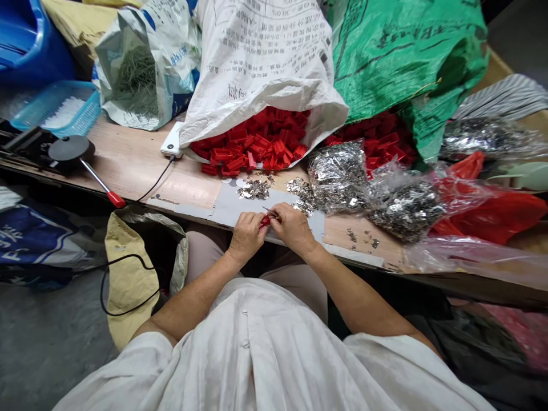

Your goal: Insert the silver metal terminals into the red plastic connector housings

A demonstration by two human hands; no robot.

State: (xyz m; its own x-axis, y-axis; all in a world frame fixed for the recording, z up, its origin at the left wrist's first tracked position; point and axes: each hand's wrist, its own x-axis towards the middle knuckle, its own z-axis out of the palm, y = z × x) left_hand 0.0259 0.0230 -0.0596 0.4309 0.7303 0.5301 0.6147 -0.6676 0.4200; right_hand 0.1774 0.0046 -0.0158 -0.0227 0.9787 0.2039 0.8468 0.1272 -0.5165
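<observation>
My left hand (247, 235) is closed around a small red plastic piece (264, 221) at the table's front edge. Close against it, my right hand (294, 229) pinches a thin, dark, pointed item (271, 213) whose kind I cannot make out; its tip lies near the red piece. Just beyond both hands are two small heaps of shiny metal pieces, a left heap (254, 189) and a right heap (301, 194), on a grey sheet (222, 204). Red plastic pieces (257, 145) spill from the mouth of a white woven sack (261, 51) behind them.
Clear bags of metal pieces (338, 174) and a green sack (406, 57) crowd the right. Leftward are a white power bank (172, 138) with a cable, a red-tipped lever (100, 182), a blue basket (85, 108) and a bag of thin wires (137, 77). An open sack (128, 285) stands below.
</observation>
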